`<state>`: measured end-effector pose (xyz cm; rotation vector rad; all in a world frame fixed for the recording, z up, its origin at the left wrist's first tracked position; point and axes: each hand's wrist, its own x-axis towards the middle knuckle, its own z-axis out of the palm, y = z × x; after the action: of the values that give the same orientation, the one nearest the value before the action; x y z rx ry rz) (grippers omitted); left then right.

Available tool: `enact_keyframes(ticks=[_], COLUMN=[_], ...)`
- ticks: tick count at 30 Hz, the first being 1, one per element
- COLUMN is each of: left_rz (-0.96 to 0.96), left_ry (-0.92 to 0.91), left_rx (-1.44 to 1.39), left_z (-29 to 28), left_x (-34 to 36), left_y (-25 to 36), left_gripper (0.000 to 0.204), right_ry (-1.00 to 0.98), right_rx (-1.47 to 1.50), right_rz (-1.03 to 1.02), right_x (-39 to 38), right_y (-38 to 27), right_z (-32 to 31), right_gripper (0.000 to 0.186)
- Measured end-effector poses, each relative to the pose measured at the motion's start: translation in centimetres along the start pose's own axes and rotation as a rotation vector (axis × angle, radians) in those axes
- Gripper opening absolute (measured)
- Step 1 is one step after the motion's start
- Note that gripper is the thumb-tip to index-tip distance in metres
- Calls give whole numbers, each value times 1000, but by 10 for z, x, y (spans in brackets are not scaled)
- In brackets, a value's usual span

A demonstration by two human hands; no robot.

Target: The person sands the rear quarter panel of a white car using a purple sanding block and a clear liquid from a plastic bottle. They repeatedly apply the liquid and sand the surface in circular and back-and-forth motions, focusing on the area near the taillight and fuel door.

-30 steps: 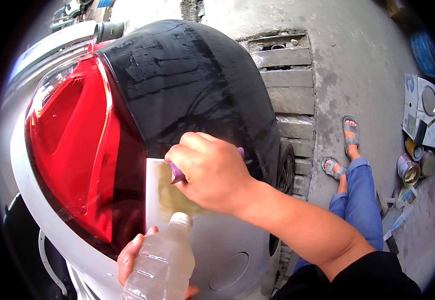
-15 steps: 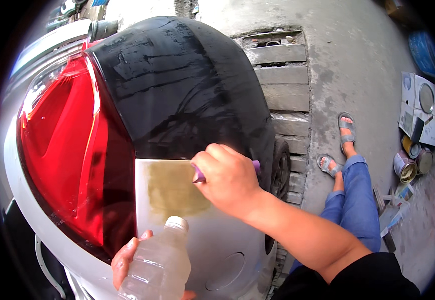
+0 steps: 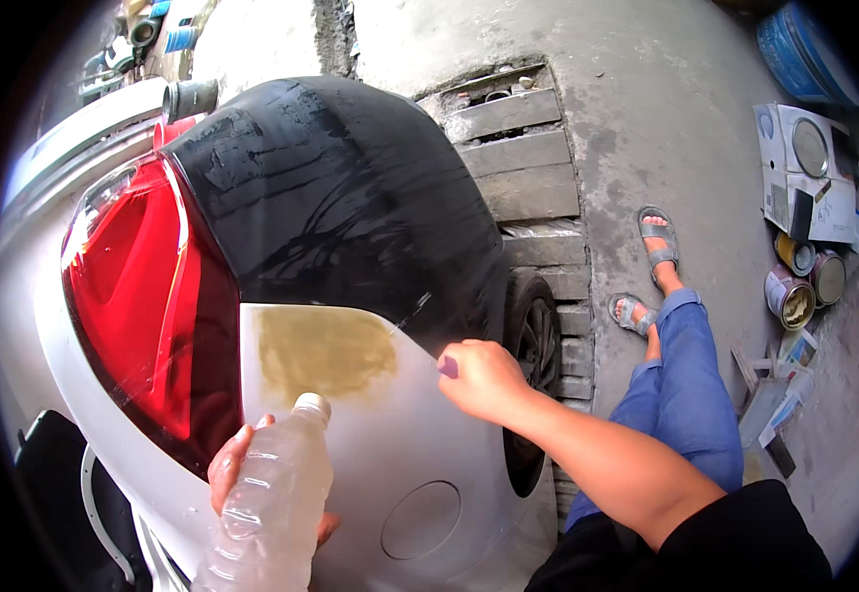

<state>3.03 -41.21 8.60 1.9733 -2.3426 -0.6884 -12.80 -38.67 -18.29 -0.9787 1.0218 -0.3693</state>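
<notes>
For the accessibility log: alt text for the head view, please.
The left hand holds a clear plastic bottle against a silver car panel with a tan patch; the right hand grips a small purple thing beside it.

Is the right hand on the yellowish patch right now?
No, the right hand is off the yellowish-brown patch, beside its right edge.

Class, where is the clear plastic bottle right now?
In the head view, the clear plastic bottle sits low and left of centre, held in the left hand, just below the yellowish-brown patch on the silver car panel.
</notes>
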Motion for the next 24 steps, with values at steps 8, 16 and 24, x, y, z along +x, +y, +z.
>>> enact_keyframes(ticks=[8,16,24], left_rz=[404,421,-29], left_ry=[-48,-342,-517], left_rx=[162,598,1133], left_z=[24,53,42], left_x=[-8,-17,46], left_y=[0,39,17], left_gripper=[52,38,96], right_ry=[-508,-609,-627], right_rx=[494,646,406], right_rz=[67,53,-48], right_x=[-77,-124,-114], right_y=[-32,-50,-54], right_z=[-42,-27,-63], right_gripper=[56,101,96])
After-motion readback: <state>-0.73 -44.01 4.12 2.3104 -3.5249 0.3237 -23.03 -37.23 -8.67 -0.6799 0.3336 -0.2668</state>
